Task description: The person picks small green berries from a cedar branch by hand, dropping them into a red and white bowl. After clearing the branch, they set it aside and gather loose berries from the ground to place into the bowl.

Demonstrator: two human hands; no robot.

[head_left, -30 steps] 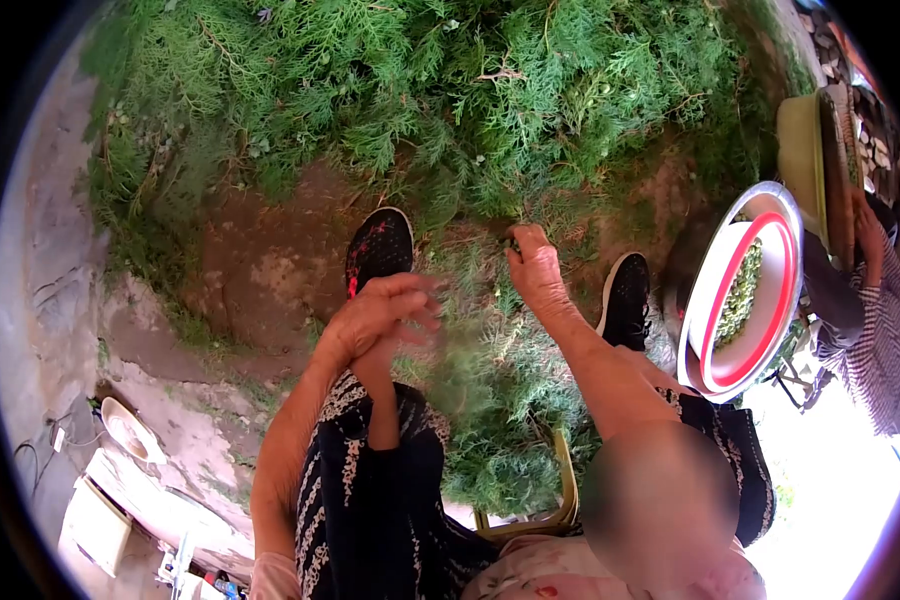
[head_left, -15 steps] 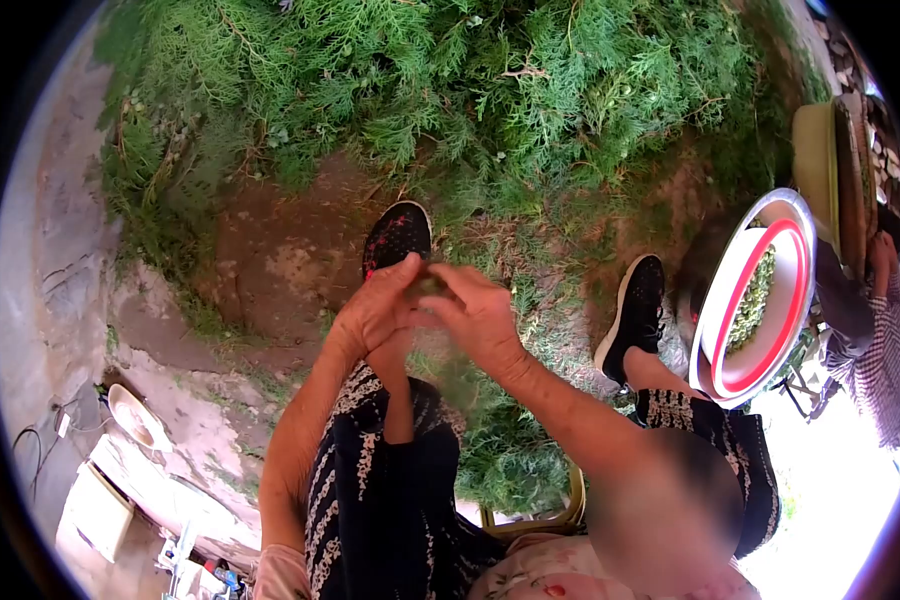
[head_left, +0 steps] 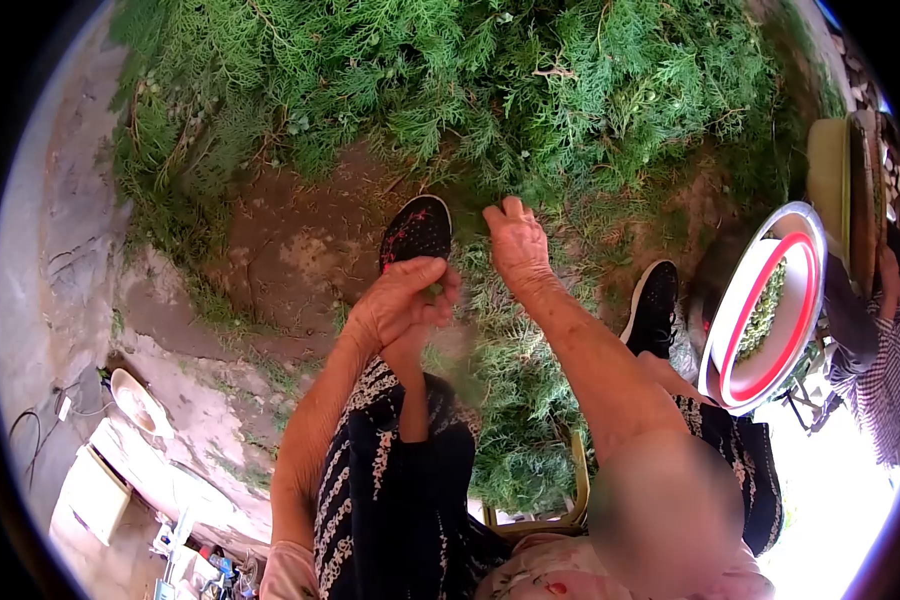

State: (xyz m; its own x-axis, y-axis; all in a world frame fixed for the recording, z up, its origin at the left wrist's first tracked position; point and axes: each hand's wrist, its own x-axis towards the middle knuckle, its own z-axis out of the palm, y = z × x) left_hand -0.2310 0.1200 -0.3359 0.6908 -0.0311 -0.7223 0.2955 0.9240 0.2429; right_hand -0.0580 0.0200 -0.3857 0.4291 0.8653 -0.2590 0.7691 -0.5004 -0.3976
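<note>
My left hand point(head_left: 405, 305) is closed above my knee, near the black shoe point(head_left: 417, 232). Its thumb presses toward curled fingers, and a hint of something small and green shows between them, too small to name. Farther forward, my right hand point(head_left: 520, 240) has its fingers curled in, just short of the heap of green conifer branches point(head_left: 570, 110). Whatever those fingers hold, if anything, is hidden. To the right stands a white basin with a red rim point(head_left: 808, 310), containing small green pieces point(head_left: 763, 315).
Loose green sprigs point(head_left: 525, 400) lie on the ground between my legs. A second person's checked sleeve point(head_left: 875, 370) is at the far right, beside a yellow-green container point(head_left: 828, 175). A straw-coloured hat point(head_left: 138, 402) lies at the left, near a concrete wall point(head_left: 60, 230).
My right hand has parted from my left and moved forward and right toward the branches. The left hand stays closed over the knee. The view has shifted slightly.
</note>
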